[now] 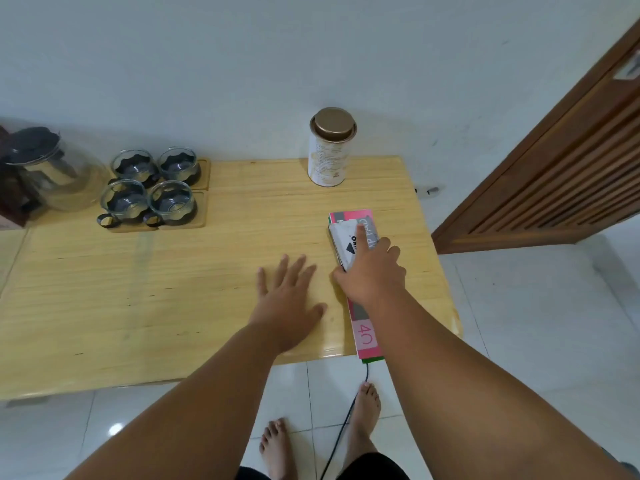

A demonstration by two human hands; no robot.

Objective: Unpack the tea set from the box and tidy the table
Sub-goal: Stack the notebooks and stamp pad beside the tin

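Four black-handled glass teacups (152, 188) sit on wooden coasters (202, 174) beside a glass teapot (52, 168) at the far left of the pale wooden table (173, 271). A white tin (330, 147) stands behind. The left hand (289, 299) lies flat, fingers spread; the right hand (372, 271) presses a white packet (344, 244) onto a pink flat box (363, 327).

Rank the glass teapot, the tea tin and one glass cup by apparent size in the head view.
1. glass teapot, though the frame's left edge partly cuts it off
2. tea tin
3. front-right glass cup, clearly smallest
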